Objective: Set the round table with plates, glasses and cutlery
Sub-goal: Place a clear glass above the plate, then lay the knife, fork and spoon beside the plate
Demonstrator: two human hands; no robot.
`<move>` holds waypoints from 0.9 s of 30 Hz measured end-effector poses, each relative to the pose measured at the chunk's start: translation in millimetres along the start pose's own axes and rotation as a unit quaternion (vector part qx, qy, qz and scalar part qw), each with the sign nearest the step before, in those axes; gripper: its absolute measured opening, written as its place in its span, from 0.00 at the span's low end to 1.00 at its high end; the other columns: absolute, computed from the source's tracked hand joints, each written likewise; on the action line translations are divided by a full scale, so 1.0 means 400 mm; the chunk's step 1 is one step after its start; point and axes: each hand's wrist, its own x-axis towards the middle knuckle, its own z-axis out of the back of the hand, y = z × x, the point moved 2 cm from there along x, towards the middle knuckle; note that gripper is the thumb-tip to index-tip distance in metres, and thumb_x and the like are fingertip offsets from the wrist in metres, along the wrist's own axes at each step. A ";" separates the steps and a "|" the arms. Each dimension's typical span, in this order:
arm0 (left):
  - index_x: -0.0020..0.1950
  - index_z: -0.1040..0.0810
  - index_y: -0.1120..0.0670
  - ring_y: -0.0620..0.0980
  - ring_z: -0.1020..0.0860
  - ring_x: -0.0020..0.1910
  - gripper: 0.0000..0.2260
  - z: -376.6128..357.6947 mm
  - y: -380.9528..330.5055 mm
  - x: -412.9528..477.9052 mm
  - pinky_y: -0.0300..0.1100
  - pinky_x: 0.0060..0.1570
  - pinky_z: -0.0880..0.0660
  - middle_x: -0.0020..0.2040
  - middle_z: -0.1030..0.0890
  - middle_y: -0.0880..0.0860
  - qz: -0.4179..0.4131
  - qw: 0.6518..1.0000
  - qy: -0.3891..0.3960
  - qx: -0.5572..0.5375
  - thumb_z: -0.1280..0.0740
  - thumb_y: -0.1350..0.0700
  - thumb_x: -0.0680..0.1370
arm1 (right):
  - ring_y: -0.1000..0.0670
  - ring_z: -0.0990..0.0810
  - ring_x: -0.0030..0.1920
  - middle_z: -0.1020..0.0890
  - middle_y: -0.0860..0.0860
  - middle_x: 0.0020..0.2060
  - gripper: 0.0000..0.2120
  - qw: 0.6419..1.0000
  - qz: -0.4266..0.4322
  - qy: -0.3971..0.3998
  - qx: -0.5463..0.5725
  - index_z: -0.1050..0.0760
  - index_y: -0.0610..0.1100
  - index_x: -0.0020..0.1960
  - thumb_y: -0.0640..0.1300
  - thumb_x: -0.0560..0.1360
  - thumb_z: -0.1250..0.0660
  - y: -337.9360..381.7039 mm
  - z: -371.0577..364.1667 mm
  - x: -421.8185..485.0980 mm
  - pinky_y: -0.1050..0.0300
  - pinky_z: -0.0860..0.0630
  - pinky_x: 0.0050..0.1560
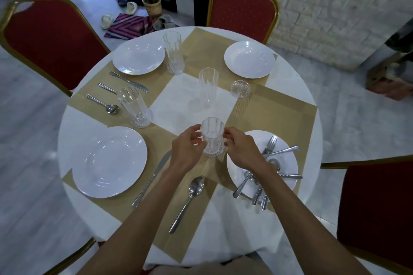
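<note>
Both hands hold one clear ribbed glass upright over a coaster at the near middle of the round table. My left hand grips its left side, my right hand pinches its right side. Three more tall glasses stand at the far left, the left and the centre. An empty glass coaster lies right of centre. White plates lie at near left, far left and far right. A near-right plate carries a heap of cutlery.
Gold placemats cover the white tablecloth. A knife and spoon lie beside the near-left plate; a knife, a handle and a small spoon lie at the left setting. Red chairs ring the table.
</note>
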 end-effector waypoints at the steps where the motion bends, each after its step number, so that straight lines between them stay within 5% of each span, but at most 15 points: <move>1: 0.69 0.25 0.51 0.41 0.19 0.49 0.22 0.000 0.001 -0.001 0.20 0.39 0.30 0.58 0.17 0.48 -0.001 1.000 0.001 -0.001 0.28 0.56 0.75 | 0.43 0.22 0.64 0.22 0.45 0.66 0.18 1.000 0.000 -0.001 -0.001 0.29 0.40 0.69 0.37 0.80 0.39 0.000 -0.001 0.000 0.48 0.26 0.65; 10: 0.68 0.26 0.53 0.47 0.21 0.55 0.22 -0.011 0.041 -0.040 0.38 0.52 0.28 0.59 0.19 0.50 0.060 0.998 0.001 -0.006 0.29 0.54 0.75 | 0.41 0.23 0.63 0.23 0.43 0.65 0.18 0.999 -0.035 -0.012 -0.014 0.33 0.41 0.71 0.39 0.81 0.41 -0.016 -0.013 -0.016 0.52 0.28 0.61; 18: 0.54 0.15 0.52 0.43 0.21 0.47 0.08 -0.129 0.076 -0.097 0.31 0.46 0.31 0.47 0.17 0.45 0.027 0.995 0.084 0.041 0.31 0.57 0.76 | 0.45 0.20 0.58 0.18 0.47 0.57 0.14 0.993 -0.106 -0.034 -0.036 0.23 0.46 0.62 0.42 0.80 0.41 -0.146 -0.015 -0.087 0.50 0.25 0.61; 23: 0.53 0.15 0.53 0.45 0.19 0.51 0.08 -0.197 0.060 -0.111 0.37 0.57 0.27 0.51 0.15 0.48 -0.001 0.989 0.135 0.067 0.32 0.58 0.76 | 0.46 0.20 0.54 0.17 0.48 0.50 0.10 0.988 -0.137 -0.025 -0.062 0.18 0.48 0.51 0.38 0.76 0.36 -0.238 0.005 -0.127 0.58 0.27 0.52; 27: 0.41 0.15 0.55 0.45 0.21 0.40 0.10 -0.253 0.046 -0.119 0.38 0.46 0.28 0.39 0.16 0.51 -0.029 0.978 0.159 0.132 0.35 0.61 0.76 | 0.54 0.22 0.42 0.19 0.50 0.47 0.07 0.988 -0.144 -0.029 -0.055 0.20 0.50 0.44 0.40 0.75 0.34 -0.293 0.035 -0.139 0.68 0.30 0.38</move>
